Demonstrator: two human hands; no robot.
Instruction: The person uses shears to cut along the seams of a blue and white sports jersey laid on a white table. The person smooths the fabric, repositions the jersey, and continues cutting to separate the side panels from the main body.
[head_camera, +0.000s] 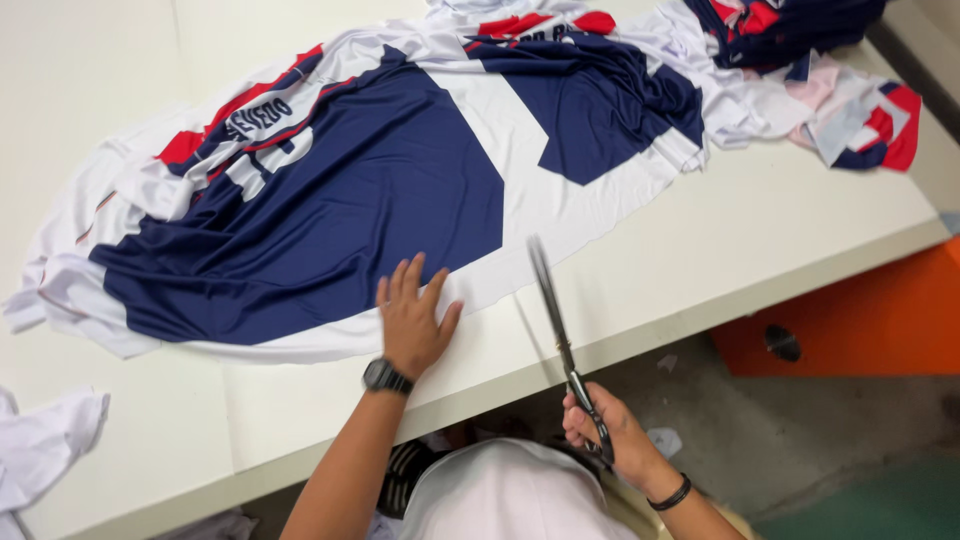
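Observation:
A long sheet of printed fabric (330, 200), navy blue with white and red panels, lies spread across a white table (760, 240). My left hand (412, 318) rests flat with fingers spread on the fabric's white near edge; a dark watch is on its wrist. My right hand (610, 430) grips the handles of long black scissors (555, 315) off the table's front edge. The blades point up and away toward the cloth, their tip just short of its edge. Whether the blades are parted I cannot tell.
More printed fabric (800, 60) is bunched at the table's far right corner. A white cloth scrap (40, 440) lies at the near left. An orange box (860, 320) stands on the grey floor to the right, below the table.

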